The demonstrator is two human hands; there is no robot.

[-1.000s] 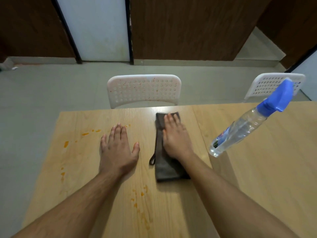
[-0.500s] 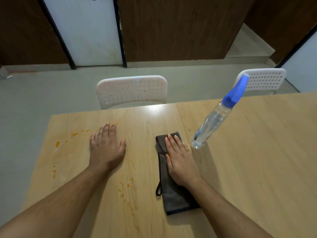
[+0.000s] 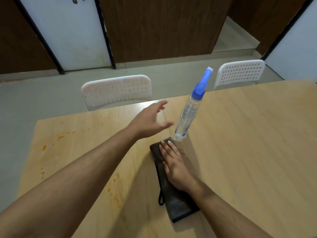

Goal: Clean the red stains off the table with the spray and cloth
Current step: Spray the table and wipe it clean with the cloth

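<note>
Left hand (image 3: 151,121) off the wood now, where half a second ago it lay flat beside the stains: lifted and reaching across toward the spray bottle (image 3: 187,115), fingers spread and loosely curved, thumb apart, holding nothing and not yet touching the bottle. Right hand (image 3: 176,164) unchanged in its job, pressed flat with straight fingers on the cloth (image 3: 178,201), which sits nearer the bottle's base than before, its far corner just beside it. Bottle upright on the table (image 3: 248,143) close to the seam between two tabletops: clear, ribbed plastic body, slim and waisted, topped with a blue trigger head and a pale nozzle tip. Cloth dark brown-grey, soft and matte, folded into a long narrow strip with a small loop hanging off its left edge. Red-orange stains (image 3: 60,137) scattered in small drops and smears over the left part of the pale, wood-grain laminate, more of them running toward the near edge under the left forearm. Beyond the far edge, two white plastic chairs (image 3: 116,91) with perforated, rounded backs, the nearer one speckled with reddish dots.
</note>
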